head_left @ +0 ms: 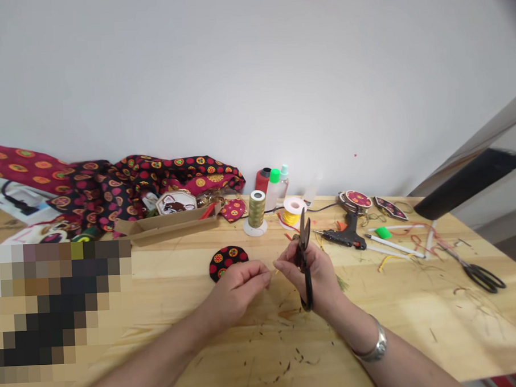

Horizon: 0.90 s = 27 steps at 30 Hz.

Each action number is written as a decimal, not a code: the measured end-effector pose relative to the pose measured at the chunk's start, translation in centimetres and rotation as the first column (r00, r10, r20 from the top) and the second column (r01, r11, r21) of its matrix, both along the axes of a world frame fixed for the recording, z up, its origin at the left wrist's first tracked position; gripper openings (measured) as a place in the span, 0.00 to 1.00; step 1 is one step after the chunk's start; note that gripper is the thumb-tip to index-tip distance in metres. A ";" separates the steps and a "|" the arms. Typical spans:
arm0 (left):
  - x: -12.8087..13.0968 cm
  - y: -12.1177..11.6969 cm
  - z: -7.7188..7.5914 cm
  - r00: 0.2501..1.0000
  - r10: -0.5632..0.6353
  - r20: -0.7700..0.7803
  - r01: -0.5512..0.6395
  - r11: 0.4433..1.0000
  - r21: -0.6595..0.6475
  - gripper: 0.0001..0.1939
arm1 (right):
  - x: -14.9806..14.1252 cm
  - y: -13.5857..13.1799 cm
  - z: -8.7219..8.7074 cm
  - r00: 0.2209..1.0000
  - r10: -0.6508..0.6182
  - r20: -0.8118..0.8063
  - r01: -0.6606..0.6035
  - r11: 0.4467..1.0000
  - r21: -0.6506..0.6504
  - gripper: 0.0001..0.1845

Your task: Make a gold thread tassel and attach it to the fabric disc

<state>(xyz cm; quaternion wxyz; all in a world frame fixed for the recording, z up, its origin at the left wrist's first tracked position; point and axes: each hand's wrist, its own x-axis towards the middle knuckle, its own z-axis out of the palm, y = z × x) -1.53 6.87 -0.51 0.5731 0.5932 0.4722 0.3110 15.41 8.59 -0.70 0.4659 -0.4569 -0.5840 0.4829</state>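
Black-handled scissors (304,260) are in my right hand (321,270), blades pointing up, while its thumb and forefinger pinch together. A short bit of yellow thread (277,271) seems to show at those fingertips. My left hand (240,288) is closed in a pinch just to the left, its fingertips close to the right ones. What it pinches is too fine to make out. Behind the left hand is a round patch of black fabric (227,260) with red and orange flowers, partly covered by the knuckles; whether the hand touches it I cannot tell.
Patterned cloth (124,182) is heaped behind a cardboard tray (174,224). Green-gold thread (257,209), a yellow spool (291,215) and bottles (274,190) stand near the wall. A glue gun (347,233), white pen (395,245) and second scissors (484,278) lie right, among thread scraps.
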 end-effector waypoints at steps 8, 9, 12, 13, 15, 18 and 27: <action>0.2 0.1 -0.2 0.999 -0.023 0.032 0.022 1.000 0.012 0.15 | 0.0 -0.2 -0.7 0.997 0.049 -0.052 -0.050 0.999 -0.022 0.10; 0.2 0.1 -0.2 1.000 -0.014 0.025 0.014 1.000 0.006 0.14 | 0.0 -0.2 -0.7 0.996 0.057 -0.069 -0.059 0.998 -0.031 0.10; 0.3 0.1 -0.3 0.998 -0.009 0.060 0.010 1.000 -0.019 0.13 | -0.1 -0.3 -0.6 0.989 0.077 -0.122 -0.085 0.994 -0.062 0.12; 0.3 0.1 -0.3 0.996 -0.013 0.089 0.016 0.999 -0.028 0.14 | -0.1 -0.3 -0.6 0.988 0.077 -0.135 -0.087 0.994 -0.071 0.13; 0.3 0.1 -0.3 0.989 -0.018 0.146 0.025 0.999 -0.047 0.15 | -0.2 -0.3 -0.6 0.986 0.072 -0.149 -0.085 0.993 -0.080 0.14; 0.4 0.1 -0.2 0.986 0.015 0.169 -0.003 0.998 -0.069 0.15 | -0.2 -0.2 -0.5 0.983 0.064 -0.170 -0.077 0.994 -0.074 0.15; 0.5 0.2 0.2 0.988 0.089 0.126 -0.093 0.995 0.028 0.08 | -0.2 -0.2 -0.6 0.983 0.086 -0.163 -0.099 0.992 -0.073 0.13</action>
